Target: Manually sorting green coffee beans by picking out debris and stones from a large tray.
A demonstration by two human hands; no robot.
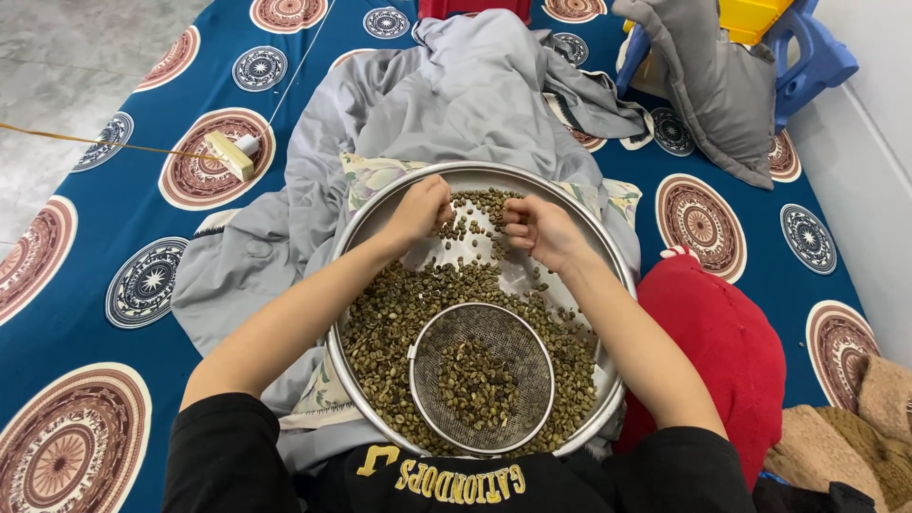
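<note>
**Sorting beans in a round metal tray, seen from above**

The beans (399,318), small and olive-green, lie loose across the near half of a wide metal tray (380,209) that rests on the person's lap over a grey blanket (456,85). A round wire sieve (483,376) sits inside the tray at its near side, holding a smaller heap of beans. The left hand (423,209) and the right hand (534,228) meet at the thin far edge of the pile, each with fingers curled narrow as if pinching a few beans; whether anything is actually held cannot be told. Risk, as a judgement: the tray rests on soft bedding, so a shift of the legs could tilt it and spill beans into the blanket folds; beans pushed at the far rim could roll over it. Around lie a blue bedsheet (85,313) with round medallion patterns, a red cushion (722,351), a grey pillow (708,81), a blue plastic chair (817,57), and tiled floor (66,57) at upper left.
</note>
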